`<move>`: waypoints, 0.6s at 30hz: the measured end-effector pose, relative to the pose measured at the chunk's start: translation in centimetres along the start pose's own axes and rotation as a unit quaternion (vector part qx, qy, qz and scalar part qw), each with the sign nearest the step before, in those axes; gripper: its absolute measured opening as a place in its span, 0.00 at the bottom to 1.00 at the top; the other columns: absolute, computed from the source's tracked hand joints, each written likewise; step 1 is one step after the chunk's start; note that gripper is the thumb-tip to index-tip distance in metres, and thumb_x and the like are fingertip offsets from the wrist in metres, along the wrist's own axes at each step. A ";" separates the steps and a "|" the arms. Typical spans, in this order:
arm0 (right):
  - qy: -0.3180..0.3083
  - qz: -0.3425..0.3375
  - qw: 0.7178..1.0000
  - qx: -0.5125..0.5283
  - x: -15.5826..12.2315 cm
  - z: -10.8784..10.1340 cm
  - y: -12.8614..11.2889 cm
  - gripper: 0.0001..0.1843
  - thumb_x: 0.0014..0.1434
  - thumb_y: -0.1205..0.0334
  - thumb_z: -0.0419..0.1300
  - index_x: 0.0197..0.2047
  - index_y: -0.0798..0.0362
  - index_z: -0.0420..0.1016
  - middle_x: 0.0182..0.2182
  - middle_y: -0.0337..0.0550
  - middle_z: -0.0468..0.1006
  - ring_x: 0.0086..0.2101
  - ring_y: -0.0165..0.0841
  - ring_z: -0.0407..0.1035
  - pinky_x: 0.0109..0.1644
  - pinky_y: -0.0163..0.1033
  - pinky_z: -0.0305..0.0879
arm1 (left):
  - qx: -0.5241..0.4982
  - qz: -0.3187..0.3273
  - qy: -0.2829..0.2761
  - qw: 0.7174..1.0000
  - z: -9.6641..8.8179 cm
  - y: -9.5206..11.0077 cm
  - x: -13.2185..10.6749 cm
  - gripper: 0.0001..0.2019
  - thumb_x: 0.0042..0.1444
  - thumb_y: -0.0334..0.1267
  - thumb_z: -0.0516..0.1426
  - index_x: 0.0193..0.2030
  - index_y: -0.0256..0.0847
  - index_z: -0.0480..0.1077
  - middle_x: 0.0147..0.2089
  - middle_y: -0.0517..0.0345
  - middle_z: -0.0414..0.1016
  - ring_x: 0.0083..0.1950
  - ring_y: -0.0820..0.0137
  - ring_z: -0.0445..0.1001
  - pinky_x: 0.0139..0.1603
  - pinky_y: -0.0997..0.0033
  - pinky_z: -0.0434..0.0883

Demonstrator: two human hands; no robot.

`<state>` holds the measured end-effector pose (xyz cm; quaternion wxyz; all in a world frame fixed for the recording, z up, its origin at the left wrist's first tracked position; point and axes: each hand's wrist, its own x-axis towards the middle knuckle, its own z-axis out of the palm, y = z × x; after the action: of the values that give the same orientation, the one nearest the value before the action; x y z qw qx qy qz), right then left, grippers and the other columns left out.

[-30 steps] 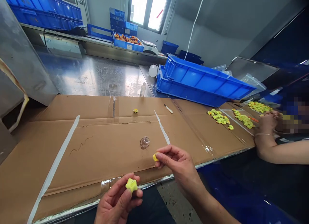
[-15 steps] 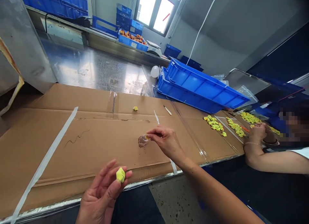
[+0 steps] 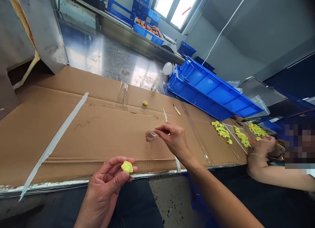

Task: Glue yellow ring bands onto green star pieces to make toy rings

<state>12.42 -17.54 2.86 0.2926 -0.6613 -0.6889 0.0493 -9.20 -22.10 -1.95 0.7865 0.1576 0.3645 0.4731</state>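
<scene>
My left hand [image 3: 108,185] hangs just off the front edge of the cardboard-covered table [image 3: 81,136] and pinches a small yellow star-shaped piece [image 3: 127,167] between thumb and fingertips. My right hand [image 3: 173,139] reaches over the cardboard, its thumb and forefinger pinched together right at a small clear round container [image 3: 150,135]. What the pinch holds, if anything, is too small to make out. Another yellow piece [image 3: 145,103] lies alone farther back on the cardboard.
Two stacked blue trays [image 3: 211,90] stand at the back right. Rows of yellow pieces [image 3: 222,129] lie in front of another person, whose hand [image 3: 263,146] rests at the right. A small stick [image 3: 176,109] lies behind the container. White tape strips cross the cardboard.
My right hand moved from near the table's front edge forward to the clear container; the yellow bit it pinched no longer shows. My left hand kept the yellow star. The camera view shifted.
</scene>
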 end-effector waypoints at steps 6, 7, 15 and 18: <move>0.000 -0.009 1.000 -0.006 0.0 0.3 0.3 0.04 0.55 0.69 0.64 0.29 0.52 0.78 0.25 0.39 0.75 0.27 0.32 0.69 0.32 0.35 0.60 | 0.005 0.002 -0.031 0.999 -0.6 -0.1 0.2 0.11 0.43 0.32 0.67 0.36 0.40 0.77 0.38 0.55 0.79 0.37 0.68 0.78 0.36 0.78 0.74; 0.000 -0.010 1.000 -0.007 0.0 0.3 0.3 0.05 0.55 0.69 0.64 0.29 0.52 0.78 0.25 0.38 0.75 0.27 0.32 0.69 0.32 0.35 0.60 | 0.005 0.003 -0.034 0.999 -0.6 -0.1 0.2 0.11 0.43 0.32 0.67 0.37 0.40 0.76 0.38 0.55 0.79 0.37 0.69 0.77 0.35 0.79 0.74; -0.003 -0.007 1.000 -0.001 0.0 0.3 0.1 0.05 0.55 0.70 0.64 0.29 0.52 0.79 0.25 0.37 0.74 0.26 0.30 0.68 0.31 0.33 0.59 | 0.024 0.005 -0.039 0.999 -0.6 -0.2 0.3 0.10 0.46 0.32 0.66 0.37 0.40 0.76 0.39 0.55 0.78 0.37 0.70 0.76 0.35 0.80 0.73; -0.003 0.003 1.000 0.006 0.1 0.3 0.0 0.05 0.54 0.70 0.64 0.28 0.51 0.80 0.24 0.36 0.74 0.25 0.30 0.67 0.31 0.34 0.59 | 0.022 0.002 -0.041 0.999 -0.5 0.0 0.2 0.09 0.46 0.31 0.66 0.36 0.40 0.76 0.38 0.56 0.78 0.37 0.70 0.76 0.35 0.80 0.73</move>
<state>12.29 -17.38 2.64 0.2946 -0.6617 -0.6872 0.0562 -9.50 -22.00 -2.35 0.7960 0.1947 0.3422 0.4597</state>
